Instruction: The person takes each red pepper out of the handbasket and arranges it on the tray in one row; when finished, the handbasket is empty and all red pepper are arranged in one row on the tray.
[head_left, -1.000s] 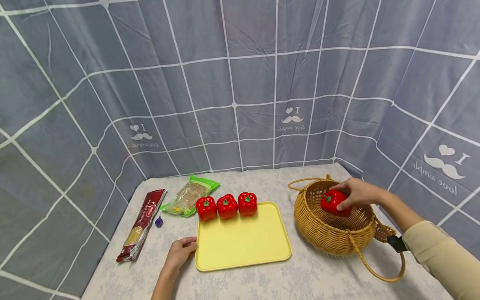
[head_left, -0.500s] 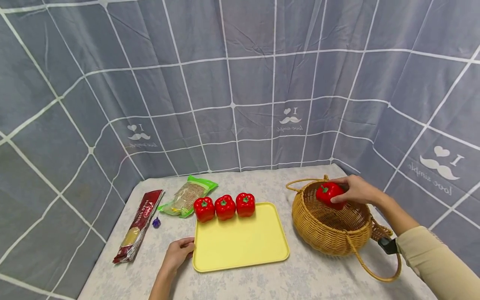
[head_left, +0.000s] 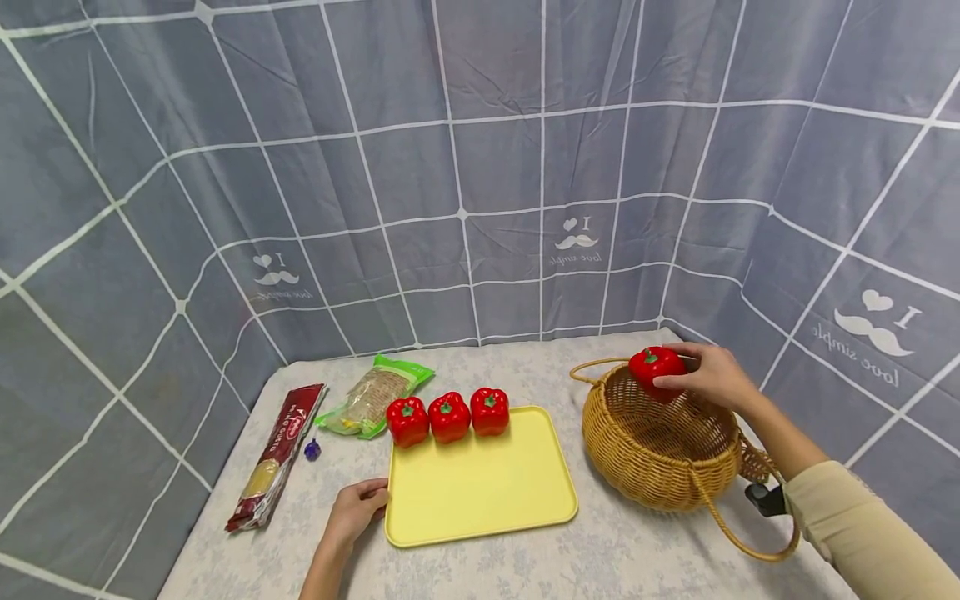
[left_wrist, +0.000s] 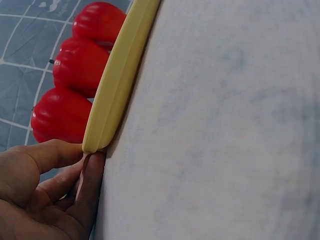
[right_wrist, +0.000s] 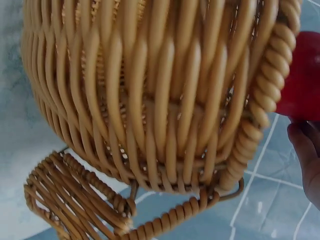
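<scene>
In the head view my right hand (head_left: pixel 708 375) grips a red bell pepper (head_left: pixel 657 370) over the far side of a wicker basket (head_left: pixel 645 475). The right wrist view shows the basket's woven wall (right_wrist: pixel 170 100) large, with the pepper (right_wrist: pixel 305 80) just past the rim. My left hand (head_left: pixel 357 507) pinches the left edge of a yellow tray (head_left: pixel 487 492). Up close, its thumb and fingers meet at the tray's rim (left_wrist: pixel 110 95). Three more red bell peppers (head_left: pixel 450 417) stand in a row along the tray's far edge.
On the left lie a red pasta packet (head_left: pixel 277 458), a small dark blue object (head_left: pixel 312 450) and a green-edged clear bag (head_left: pixel 378 396). The basket's loop handle (head_left: pixel 750 550) droops onto the table at front right. A grey checked curtain (head_left: pixel 480 167) surrounds the table.
My right hand has raised the bell pepper from inside the basket toward its far rim, moving away and slightly left. The left hand stays at the tray's edge.
</scene>
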